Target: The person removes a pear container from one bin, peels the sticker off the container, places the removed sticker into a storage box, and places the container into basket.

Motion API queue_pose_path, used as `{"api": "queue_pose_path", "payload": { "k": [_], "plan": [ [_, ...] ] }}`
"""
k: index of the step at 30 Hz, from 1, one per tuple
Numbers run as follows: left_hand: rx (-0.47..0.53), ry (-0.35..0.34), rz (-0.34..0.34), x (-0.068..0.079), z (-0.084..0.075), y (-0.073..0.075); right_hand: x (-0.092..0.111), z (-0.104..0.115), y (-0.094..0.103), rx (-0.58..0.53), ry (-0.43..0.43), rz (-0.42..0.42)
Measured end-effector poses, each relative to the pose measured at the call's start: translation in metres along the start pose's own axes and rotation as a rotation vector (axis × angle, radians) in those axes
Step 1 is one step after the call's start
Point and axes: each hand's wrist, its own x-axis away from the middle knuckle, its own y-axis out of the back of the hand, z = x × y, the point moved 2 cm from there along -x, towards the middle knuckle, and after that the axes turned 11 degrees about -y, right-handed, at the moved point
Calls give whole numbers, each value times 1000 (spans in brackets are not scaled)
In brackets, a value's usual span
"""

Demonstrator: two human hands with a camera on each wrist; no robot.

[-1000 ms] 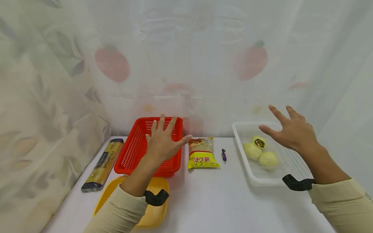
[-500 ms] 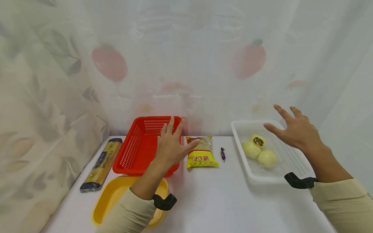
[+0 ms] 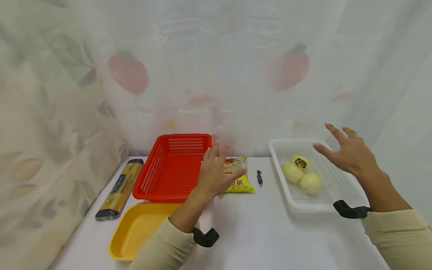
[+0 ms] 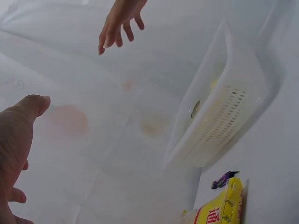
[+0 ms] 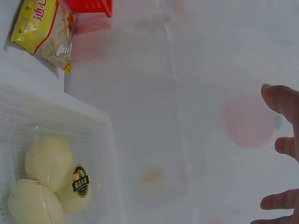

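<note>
My left hand, fingers spread and holding nothing, hovers in front of a yellow bag of pasta, partly covering it in the head view. Just right of that bag lies a small purple wrapped candy. Over at the right, my right hand is raised above the far right side of a white basket, its fingers apart with nothing in them. Inside the basket, a clear plastic box contains three pale yellow round fruits; one bears a dark label.
A red basket stands left of the pasta bag, with a yellow tray before it, partly hidden by my left forearm. A long pack of spaghetti lies at the far left. A white curtain hangs behind the table.
My left hand has moved right, from over the red basket to in front of the pasta bag. My right hand has drifted slightly right. The objects have stayed in place.
</note>
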Motion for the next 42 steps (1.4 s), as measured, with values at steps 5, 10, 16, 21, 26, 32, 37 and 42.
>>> {"api": "queue_pose_path", "payload": {
  "k": [5, 10, 16, 21, 26, 32, 37, 42],
  "plan": [
    [27, -16, 22, -2, -9, -19, -1, -7, -4, -18, -7, -1],
    [35, -12, 58, 1, -15, -34, 0, -12, -10, -31, -17, -10],
    [91, -21, 48, 3, -20, -49, -2, -21, -19, -40, -16, -1],
    [138, -17, 59, 1, -25, -60, -3, -28, -25, -35, -13, 8],
    [188, -9, 84, 1, -31, -70, -3, -33, -30, -45, -15, 17],
    [230, -25, 77, 0, -38, -82, -5, -40, -36, -68, -18, 21],
    [266, 1, 110, 2, -43, -93, -6, -46, -43, -97, -9, 30],
    [285, 3, 116, 1, -48, -105, -7, -51, -50, -109, -17, 41]
  ]
}}
